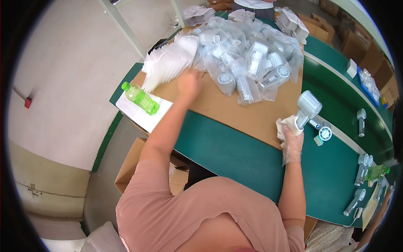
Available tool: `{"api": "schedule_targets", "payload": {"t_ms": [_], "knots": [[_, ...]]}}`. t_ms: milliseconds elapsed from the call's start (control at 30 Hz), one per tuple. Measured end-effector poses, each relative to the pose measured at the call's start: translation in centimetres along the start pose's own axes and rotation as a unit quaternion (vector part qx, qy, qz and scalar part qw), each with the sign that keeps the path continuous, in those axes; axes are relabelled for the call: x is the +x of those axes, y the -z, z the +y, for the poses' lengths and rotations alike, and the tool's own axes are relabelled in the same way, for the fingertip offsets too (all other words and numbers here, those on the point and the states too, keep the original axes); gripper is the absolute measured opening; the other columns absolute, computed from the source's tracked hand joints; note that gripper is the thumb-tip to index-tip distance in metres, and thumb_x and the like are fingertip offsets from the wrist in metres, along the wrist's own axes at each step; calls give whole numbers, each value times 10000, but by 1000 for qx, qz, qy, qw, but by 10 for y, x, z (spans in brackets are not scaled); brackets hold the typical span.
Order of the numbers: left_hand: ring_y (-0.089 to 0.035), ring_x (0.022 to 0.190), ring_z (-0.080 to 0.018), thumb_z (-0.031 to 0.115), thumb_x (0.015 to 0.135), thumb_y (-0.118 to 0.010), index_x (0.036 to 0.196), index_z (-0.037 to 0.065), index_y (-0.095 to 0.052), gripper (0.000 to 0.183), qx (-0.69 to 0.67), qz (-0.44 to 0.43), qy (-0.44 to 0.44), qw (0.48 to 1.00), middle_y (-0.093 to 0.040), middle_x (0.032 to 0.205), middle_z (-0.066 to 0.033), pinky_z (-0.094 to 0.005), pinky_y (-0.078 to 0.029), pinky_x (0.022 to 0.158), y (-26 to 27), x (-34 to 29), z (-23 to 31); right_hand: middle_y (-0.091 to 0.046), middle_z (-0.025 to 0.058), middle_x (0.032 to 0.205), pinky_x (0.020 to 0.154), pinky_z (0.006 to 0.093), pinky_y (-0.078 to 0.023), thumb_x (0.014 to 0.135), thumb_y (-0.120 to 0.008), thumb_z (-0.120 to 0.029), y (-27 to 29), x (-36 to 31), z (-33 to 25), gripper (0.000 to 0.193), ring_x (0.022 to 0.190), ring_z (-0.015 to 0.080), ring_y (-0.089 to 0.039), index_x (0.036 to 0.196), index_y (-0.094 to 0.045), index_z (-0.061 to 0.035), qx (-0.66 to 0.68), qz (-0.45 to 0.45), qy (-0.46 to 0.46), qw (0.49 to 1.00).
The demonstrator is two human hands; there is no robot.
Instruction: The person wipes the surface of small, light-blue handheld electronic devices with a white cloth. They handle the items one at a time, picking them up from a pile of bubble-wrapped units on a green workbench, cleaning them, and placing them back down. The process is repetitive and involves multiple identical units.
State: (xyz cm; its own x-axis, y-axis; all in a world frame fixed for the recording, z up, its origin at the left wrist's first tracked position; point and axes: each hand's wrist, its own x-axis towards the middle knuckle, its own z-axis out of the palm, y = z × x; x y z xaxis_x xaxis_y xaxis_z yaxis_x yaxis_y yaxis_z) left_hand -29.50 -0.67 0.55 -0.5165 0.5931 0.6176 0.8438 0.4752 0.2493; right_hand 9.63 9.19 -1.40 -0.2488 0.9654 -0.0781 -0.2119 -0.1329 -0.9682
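My right hand (292, 145), in a thin clear glove, is closed around a white cloth (282, 129) and the handle of a light-blue handheld fan (309, 105), whose round head points up and away. Another handheld fan (325, 132) lies on the green table just beyond that hand, with a small green-and-white block (318, 140) by it. My left hand (191, 85) is smeared by motion over the brown cardboard sheet (222, 105). It is nearest to a fanned stack of white pouches (170, 61); its fingers cannot be made out.
A heap of fans in clear bubble bags (252, 59) covers the far cardboard. A green drink bottle (142, 99) lies on white paper (145, 117) at left. More fans (362, 122) sit along the green conveyor's edge at right. Another person (254, 5) stands at the far end.
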Motion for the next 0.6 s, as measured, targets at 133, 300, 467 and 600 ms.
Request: {"api": "schedule_targets", "payload": {"t_ms": [133,300,467,600], "knots": [[-583,882,-307,157,761,-666,816,89,-662,88,158,40,-71,984,-595,891,-106,-426,-487,728,-3,43,-39,-609,99,1086,749,300,-542,867,-646,-60,12,8,5,408,922,184,-627,1244,-505,6,69,-20,-33,997],[-546,980,-284,191,778,-650,811,122,-677,80,250,-17,-29,968,-563,1025,-90,-439,-456,791,-33,66,-61,-608,90,1119,801,315,-536,899,-644,-162,28,13,18,429,958,204,-627,1267,-483,-13,70,-79,-11,994],[-561,923,-271,132,787,-636,812,95,-670,56,185,46,-30,981,-579,977,-96,-413,-461,765,-23,70,-44,-637,58,951,457,233,-419,869,-682,-244,24,10,9,454,703,120,-603,1232,-515,-28,60,-88,-15,994],[-552,725,-206,53,851,-586,814,65,-602,42,-138,59,-5,989,-577,810,-51,-310,-450,653,14,57,12,-639,50,931,405,224,-370,861,-675,-312,23,8,6,492,650,99,-582,1238,-513,-41,53,-87,-36,994]]}}
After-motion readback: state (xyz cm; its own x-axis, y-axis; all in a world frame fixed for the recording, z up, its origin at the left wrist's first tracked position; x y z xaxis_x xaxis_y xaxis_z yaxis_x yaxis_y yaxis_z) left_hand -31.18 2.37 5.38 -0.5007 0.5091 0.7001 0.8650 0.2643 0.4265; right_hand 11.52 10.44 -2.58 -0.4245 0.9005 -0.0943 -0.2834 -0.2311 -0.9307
